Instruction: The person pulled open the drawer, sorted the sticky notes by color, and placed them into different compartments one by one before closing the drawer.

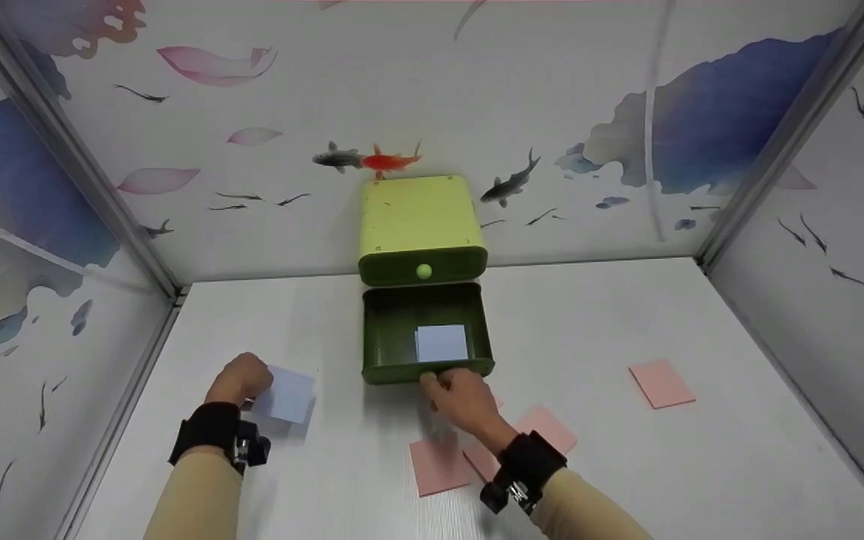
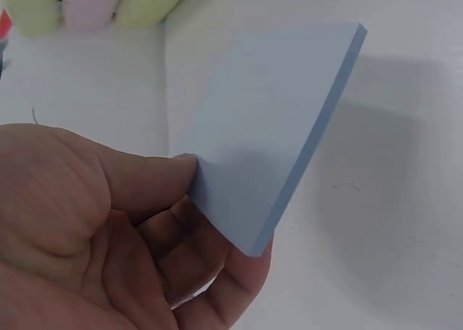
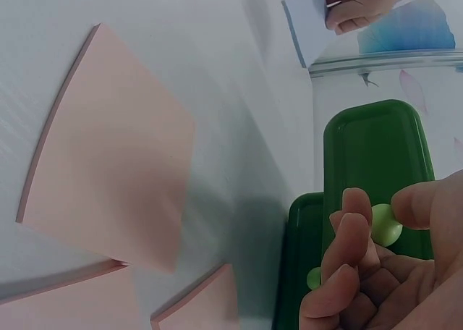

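Note:
My left hand (image 1: 239, 379) pinches a light blue sticky note pad (image 2: 268, 120) by one edge, thumb on its face. The pad is tilted, raised above the white table left of the drawer. My right hand (image 1: 464, 403) is at the front of the pulled-out dark green drawer (image 1: 387, 373), its thumb and fingers pinching the round light green knob (image 3: 386, 227). Inside the drawer lies a light blue pad stack (image 1: 442, 343). Behind it stands the yellow-green drawer box (image 1: 421, 214), whose upper drawer (image 1: 387, 268) is closed.
Several pink sticky note pads lie around my right wrist, one pink pad (image 1: 439, 466) nearest the front. Another pink pad (image 1: 662, 384) lies alone at the right. White walls with painted fish surround the table (image 1: 567, 322) at the back and sides.

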Motion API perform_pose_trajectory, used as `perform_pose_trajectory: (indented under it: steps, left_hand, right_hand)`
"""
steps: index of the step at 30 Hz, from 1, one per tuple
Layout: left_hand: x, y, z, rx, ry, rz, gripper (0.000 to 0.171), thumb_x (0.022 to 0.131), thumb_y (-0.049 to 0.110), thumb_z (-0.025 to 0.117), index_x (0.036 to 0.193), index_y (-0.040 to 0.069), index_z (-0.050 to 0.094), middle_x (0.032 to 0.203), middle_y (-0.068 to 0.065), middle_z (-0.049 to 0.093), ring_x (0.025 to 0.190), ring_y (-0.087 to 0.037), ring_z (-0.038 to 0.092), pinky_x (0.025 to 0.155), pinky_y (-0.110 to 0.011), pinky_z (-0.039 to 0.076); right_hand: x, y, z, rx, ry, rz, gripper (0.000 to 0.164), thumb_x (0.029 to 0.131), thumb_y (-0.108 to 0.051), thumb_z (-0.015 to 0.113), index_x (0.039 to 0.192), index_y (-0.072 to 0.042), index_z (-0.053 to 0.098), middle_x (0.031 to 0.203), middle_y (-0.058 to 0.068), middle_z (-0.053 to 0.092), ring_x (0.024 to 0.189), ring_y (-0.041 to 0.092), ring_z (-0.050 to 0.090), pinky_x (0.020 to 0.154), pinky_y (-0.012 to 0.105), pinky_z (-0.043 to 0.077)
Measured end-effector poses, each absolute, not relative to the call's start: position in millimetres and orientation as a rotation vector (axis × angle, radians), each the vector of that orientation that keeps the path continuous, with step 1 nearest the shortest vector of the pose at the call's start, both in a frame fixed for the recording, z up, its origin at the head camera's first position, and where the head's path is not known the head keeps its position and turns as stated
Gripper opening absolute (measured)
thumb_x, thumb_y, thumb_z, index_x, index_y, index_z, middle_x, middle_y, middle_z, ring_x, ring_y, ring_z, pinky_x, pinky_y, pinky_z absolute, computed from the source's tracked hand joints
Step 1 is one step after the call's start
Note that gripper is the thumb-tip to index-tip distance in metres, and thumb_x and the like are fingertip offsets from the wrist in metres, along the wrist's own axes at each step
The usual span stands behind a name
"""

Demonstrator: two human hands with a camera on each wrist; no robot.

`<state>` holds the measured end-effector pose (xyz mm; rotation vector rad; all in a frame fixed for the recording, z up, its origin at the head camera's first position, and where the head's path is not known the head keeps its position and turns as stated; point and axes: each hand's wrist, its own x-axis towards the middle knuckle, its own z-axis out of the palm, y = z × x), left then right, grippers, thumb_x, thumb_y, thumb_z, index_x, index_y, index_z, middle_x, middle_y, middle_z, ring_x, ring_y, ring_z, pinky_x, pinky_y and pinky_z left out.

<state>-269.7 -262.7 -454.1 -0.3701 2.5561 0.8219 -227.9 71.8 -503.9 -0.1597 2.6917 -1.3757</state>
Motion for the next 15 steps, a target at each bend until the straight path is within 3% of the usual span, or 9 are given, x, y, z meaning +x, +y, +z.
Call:
perform_pose_trajectory:
  steps: [7, 15]
  left_hand:
    - [-278, -255, -441, -0.342, 2.582, 0.874, 0.042, 0.093, 0.000, 0.039, 0.130, -0.015, 0.049, 0.121, -0.030, 0.056, 0.086, -0.026, 0.054, 0.058, -0.031, 0.053]
    - [-276, -237, -416, -0.324, 2.572, 1.011, 0.048, 0.096, 0.006, 0.038, 0.139, -0.016, 0.039, 0.129, -0.034, 0.052, 0.099, -0.030, 0.059, 0.078, -0.038, 0.056]
  right_hand:
    - [-228, 71, -505, -0.130, 2.691, -1.370, 0.041, 0.098, -0.040, 0.055, 0.068, -0.014, 0.065, 0.064, -0.002, 0.062, 0.058, 0.012, 0.051, 0.054, 0.028, 0.039]
    - [-229, 70, -504, -0.135, 2.693, -1.371, 0.040, 0.098, -0.040, 0.055, 0.069, -0.013, 0.065, 0.065, -0.002, 0.063, 0.058, 0.012, 0.052, 0.053, 0.028, 0.039]
